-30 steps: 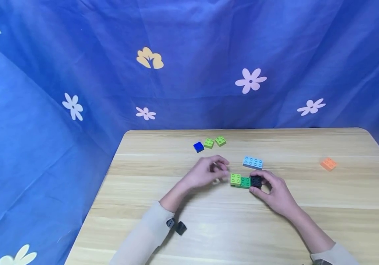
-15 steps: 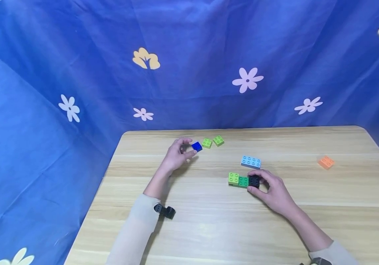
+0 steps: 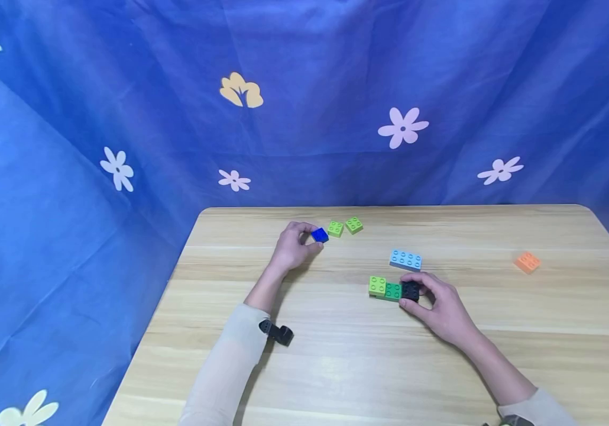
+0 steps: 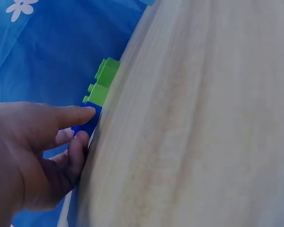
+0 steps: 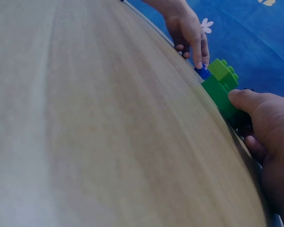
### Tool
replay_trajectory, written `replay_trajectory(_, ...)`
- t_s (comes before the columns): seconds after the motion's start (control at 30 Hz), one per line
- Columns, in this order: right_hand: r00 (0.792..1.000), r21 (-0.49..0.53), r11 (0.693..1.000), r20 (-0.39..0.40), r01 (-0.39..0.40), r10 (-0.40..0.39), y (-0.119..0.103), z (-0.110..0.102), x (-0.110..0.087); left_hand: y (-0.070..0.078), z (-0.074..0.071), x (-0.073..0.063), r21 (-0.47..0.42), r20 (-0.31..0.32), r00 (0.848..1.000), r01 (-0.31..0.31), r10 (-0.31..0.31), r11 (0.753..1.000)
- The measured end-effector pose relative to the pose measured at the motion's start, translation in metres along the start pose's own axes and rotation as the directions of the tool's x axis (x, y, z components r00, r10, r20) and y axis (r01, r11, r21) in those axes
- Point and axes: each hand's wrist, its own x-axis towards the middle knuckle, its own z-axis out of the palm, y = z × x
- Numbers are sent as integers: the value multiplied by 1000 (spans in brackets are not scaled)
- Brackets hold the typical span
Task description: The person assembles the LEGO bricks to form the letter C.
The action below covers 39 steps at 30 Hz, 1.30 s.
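Observation:
At the back of the table my left hand pinches a small dark blue toy building brick between thumb and fingers. In the left wrist view the thumb lies along one face of that blue brick, with fingers on the opposite side. My right hand grips a black brick at the right end of a short row on the table. Beside the black brick is a dark green brick, with a raised lime brick at the left end. My right palm hides part of the black brick in the right wrist view.
Two lime bricks, one near and one farther right, lie just right of the blue brick. A long light blue brick sits behind the row. Off to the right is an orange brick. Blue flowered cloth hangs behind the table.
My left hand has moved from beside the row back and left to the blue brick and now pinches it. My right hand stays on the black brick.

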Motion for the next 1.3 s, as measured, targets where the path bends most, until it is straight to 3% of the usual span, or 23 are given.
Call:
replay_trajectory(0.1, 1000, 0, 1000, -6, 11, -11, 1, 0, 0, -3, 0, -1, -31, 5, 1000, 1, 0, 1000)
replay_trajectory(0.2, 1000, -3, 1000, -7, 15, -15, 2, -1, -1, -11, 1, -5, -128, 31, 1000, 6, -2, 992)
replay_trajectory(0.33, 1000, -6, 1000, -15, 17, -17, 3, -4, -3, -20, 7, -11, -283, 58, 997, -36, 55, 958)
replay_trajectory(0.53, 999, -6, 1000, -17, 31, -31, 2, -5, -4, -17, 20, -26, -403, 67, 988, -103, 142, 909)
replay_trajectory(0.7, 999, 2, 1000, -17, 27, -27, 2, -4, -3, -1, 41, -43, -535, 97, 975, -119, 201, 837)
replay_trajectory(0.8, 1000, -4, 1000, -16, 23, -23, 2, -3, -3, 12, 58, -55, -614, 134, 960, -114, 246, 781)
replay_trajectory(0.87, 1000, -8, 1000, -13, 19, -19, 2, -3, -2, 21, 69, -61, -635, 154, 947, -125, 284, 763)
replay_trajectory(1.07, 1000, -11, 1000, -1, -1, 1, -1, -3, 1, 35, 88, -73, -580, 171, 909, -219, 380, 785)
replay_trajectory(1.3, 1000, -20, 1000, -2, -5, 5, -2, -2, 2, 37, 91, -75, -540, 235, 899, -196, 371, 818)
